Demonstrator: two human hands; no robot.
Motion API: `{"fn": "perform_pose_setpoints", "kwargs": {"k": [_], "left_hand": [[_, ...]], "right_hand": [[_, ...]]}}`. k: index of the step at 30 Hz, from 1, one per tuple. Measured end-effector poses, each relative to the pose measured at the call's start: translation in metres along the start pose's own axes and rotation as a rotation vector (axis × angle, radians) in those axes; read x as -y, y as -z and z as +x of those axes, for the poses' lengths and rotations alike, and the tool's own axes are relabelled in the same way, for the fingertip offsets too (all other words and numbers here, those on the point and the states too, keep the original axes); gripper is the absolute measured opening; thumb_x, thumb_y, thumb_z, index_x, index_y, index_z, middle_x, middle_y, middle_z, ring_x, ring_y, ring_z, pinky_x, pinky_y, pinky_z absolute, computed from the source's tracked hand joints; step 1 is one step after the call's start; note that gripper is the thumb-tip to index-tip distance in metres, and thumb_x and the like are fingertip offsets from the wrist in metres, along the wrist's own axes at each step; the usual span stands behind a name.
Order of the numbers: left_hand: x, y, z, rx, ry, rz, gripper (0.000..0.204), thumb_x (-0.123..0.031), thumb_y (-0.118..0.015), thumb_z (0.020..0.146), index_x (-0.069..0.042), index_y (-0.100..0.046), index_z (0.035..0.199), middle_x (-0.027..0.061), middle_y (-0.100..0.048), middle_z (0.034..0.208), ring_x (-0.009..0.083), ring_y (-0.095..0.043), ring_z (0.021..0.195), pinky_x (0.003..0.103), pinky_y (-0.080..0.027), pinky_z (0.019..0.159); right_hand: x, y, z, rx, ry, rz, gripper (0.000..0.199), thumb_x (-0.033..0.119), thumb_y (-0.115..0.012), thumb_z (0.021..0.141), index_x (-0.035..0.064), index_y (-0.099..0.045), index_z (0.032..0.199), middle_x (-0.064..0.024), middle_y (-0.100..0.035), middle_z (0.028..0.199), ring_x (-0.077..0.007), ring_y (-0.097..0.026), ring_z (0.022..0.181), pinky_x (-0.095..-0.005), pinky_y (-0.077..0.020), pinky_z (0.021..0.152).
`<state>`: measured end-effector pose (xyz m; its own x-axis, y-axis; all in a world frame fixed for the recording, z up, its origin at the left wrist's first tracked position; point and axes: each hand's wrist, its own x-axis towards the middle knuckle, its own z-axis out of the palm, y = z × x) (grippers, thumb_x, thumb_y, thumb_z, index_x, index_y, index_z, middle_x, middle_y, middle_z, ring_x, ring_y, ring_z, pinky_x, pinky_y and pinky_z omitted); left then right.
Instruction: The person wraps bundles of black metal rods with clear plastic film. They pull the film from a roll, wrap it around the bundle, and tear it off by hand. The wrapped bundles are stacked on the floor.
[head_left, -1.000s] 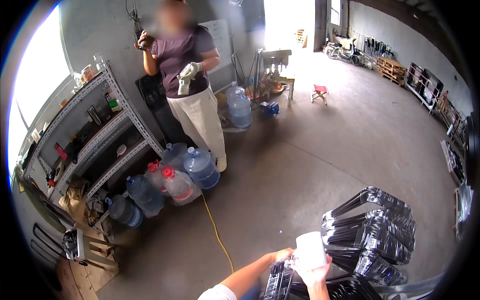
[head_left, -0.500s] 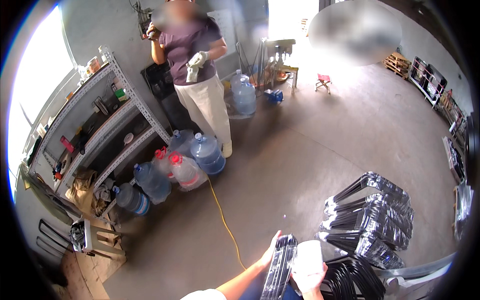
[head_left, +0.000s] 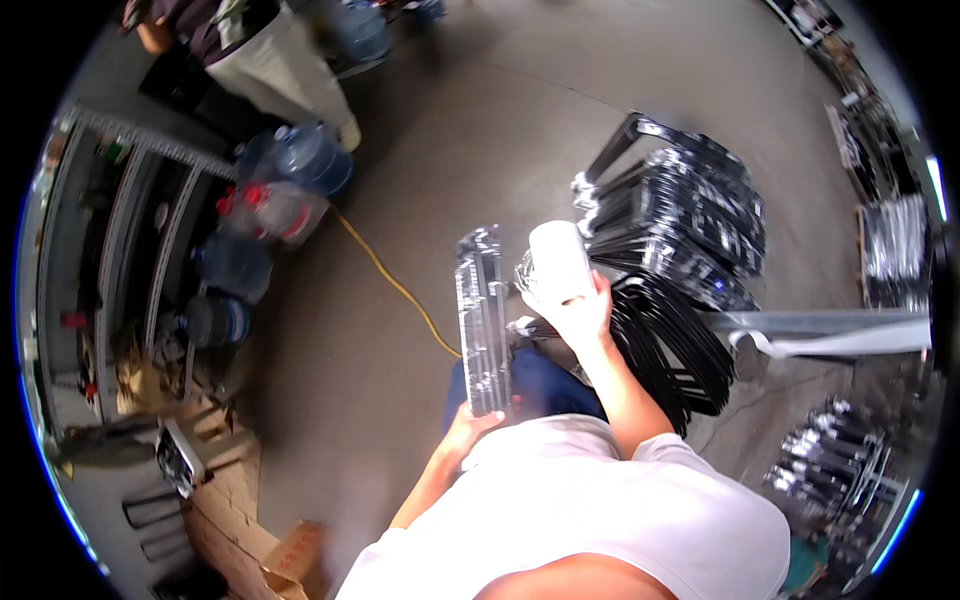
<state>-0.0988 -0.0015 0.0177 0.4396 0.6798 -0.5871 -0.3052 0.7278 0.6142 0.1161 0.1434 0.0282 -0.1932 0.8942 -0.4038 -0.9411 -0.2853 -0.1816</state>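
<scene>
My left hand [head_left: 470,427] grips the near end of a bundle of black bars [head_left: 482,310] wrapped in clear film, which stands lengthwise in front of my body. My right hand [head_left: 588,318] is closed around a white roll of stretch film [head_left: 560,258], just right of the bundle. Loose film hangs at the roll's left side. Beside my right forearm is a group of bare black bent tubes [head_left: 672,350]. Beyond them sits a stack of film-wrapped black tube frames [head_left: 690,205].
A yellow cable [head_left: 390,278] runs over the floor. At the left are large water bottles [head_left: 314,160], metal shelves [head_left: 140,215] and cardboard [head_left: 215,515]. A person [head_left: 275,65] stands far left. A metal rail [head_left: 815,322] and more wrapped parts [head_left: 830,455] lie right.
My view has tilted down toward my body. My left hand has shifted from the bundle's upper part to its near end. The roll is still in my right hand.
</scene>
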Motion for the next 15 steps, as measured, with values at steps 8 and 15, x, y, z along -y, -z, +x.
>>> {"fn": "perform_pose_setpoints", "kwargs": {"k": [8,15], "left_hand": [[-0.044,-0.01,0.036,-0.057,-0.096,-0.02,0.046,-0.016,-0.068,0.073,0.003,-0.049,0.111,0.015,-0.061,0.101,0.0247,-0.06,0.091,0.037,-0.051,0.079],[-0.082,-0.012,0.094,0.104,-0.059,-0.209,0.071,-0.06,-0.029,0.085,0.001,-0.05,0.114,0.0148,-0.059,0.103,0.0242,-0.058,0.093,0.037,-0.047,0.083]], "right_hand": [[0.129,-0.019,-0.034,-0.243,0.479,-0.888,0.066,0.025,-0.06,0.073,0.0094,-0.027,0.128,-0.0169,-0.047,0.115,-0.0287,-0.053,0.101,-0.045,-0.0465,0.08],[0.189,0.035,-0.049,-0.636,1.024,-1.802,0.084,0.018,-0.072,0.058,0.0068,-0.029,0.13,-0.0188,-0.043,0.124,-0.0337,-0.043,0.113,-0.04,-0.0328,0.095]]}}
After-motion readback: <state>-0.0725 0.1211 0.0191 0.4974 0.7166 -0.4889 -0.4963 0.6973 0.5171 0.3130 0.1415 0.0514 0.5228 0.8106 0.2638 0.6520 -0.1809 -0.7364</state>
